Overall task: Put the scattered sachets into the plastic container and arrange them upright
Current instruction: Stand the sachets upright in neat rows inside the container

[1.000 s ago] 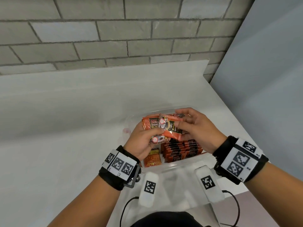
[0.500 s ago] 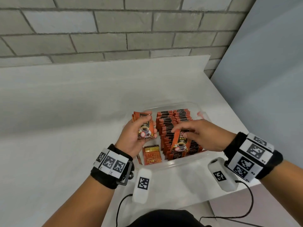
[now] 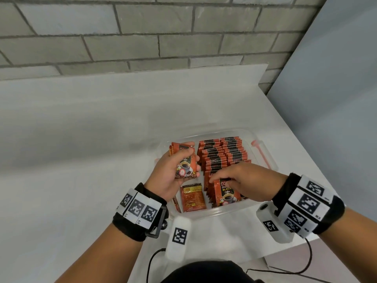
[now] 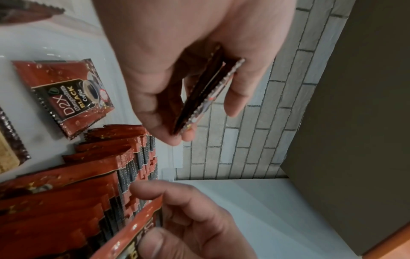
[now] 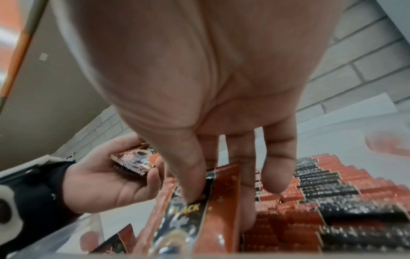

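The left hand point(image 3: 170, 170) grips a small stack of sachets point(image 3: 184, 161) at frame centre, above the container's left side. The right hand point(image 3: 247, 183) pinches one sachet point(image 3: 226, 194) upright at the near end of the standing rows point(image 3: 220, 154). A flat sachet point(image 3: 192, 198) lies in the clear plastic container point(image 3: 265, 158), lower centre on the white table point(image 3: 81, 150).

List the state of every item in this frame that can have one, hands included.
Clear plastic container: lidless, on the white table.
Rows of red-and-black coffee sachets: upright in the container.
Red sachet with the gold label: lying flat on the container floor.
Small stack of red sachets: gripped above the container.
Front red sachet: upright at the near end of a row, pinched at its top.
Left hand: holds the stack.
Right hand: pinches the front sachet.
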`<state>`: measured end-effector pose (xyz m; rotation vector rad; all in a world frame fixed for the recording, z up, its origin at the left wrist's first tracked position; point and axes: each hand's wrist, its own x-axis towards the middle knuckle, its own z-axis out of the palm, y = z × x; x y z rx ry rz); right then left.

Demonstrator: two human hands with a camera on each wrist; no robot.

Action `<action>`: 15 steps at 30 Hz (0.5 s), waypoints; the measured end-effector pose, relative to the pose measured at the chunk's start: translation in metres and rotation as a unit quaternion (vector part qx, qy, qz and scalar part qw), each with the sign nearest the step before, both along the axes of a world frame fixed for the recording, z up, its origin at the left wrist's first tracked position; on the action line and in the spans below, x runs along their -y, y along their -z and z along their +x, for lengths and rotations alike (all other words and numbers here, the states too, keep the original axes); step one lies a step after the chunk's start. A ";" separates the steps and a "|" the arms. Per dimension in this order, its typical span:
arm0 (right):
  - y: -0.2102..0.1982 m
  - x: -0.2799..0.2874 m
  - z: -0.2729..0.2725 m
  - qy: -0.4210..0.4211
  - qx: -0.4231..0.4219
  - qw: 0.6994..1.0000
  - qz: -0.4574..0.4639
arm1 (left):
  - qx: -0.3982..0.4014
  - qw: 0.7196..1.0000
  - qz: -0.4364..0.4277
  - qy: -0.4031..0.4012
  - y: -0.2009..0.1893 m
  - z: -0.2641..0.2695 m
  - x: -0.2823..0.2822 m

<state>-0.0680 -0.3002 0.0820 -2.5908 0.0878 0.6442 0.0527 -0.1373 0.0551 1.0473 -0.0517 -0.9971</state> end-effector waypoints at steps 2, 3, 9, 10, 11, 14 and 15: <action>0.003 -0.001 -0.001 -0.008 0.028 0.999 -0.016 | -0.001 1.000 0.001 0.002 0.002 0.001 0.000; 0.004 -0.001 -0.002 -0.006 0.044 0.999 -0.021 | -0.002 1.000 0.000 0.003 0.003 0.001 0.000; 0.007 -0.003 -0.008 -0.026 0.138 0.989 -0.036 | -0.007 1.000 -0.012 0.009 0.004 0.002 0.000; 0.006 -0.004 -0.010 -0.024 0.135 0.990 -0.041 | -0.006 1.000 -0.012 0.011 0.004 0.002 0.000; 0.005 -0.004 -0.011 -0.022 0.131 0.990 -0.042 | -0.005 1.000 -0.010 0.015 0.004 0.002 0.001; 0.000 -0.006 -0.014 -0.029 0.108 0.993 -0.043 | 0.003 1.000 0.001 0.029 0.003 0.001 0.002; 0.000 -0.007 -0.014 -0.035 0.103 0.993 -0.044 | 0.006 0.999 0.004 0.032 0.003 0.000 0.002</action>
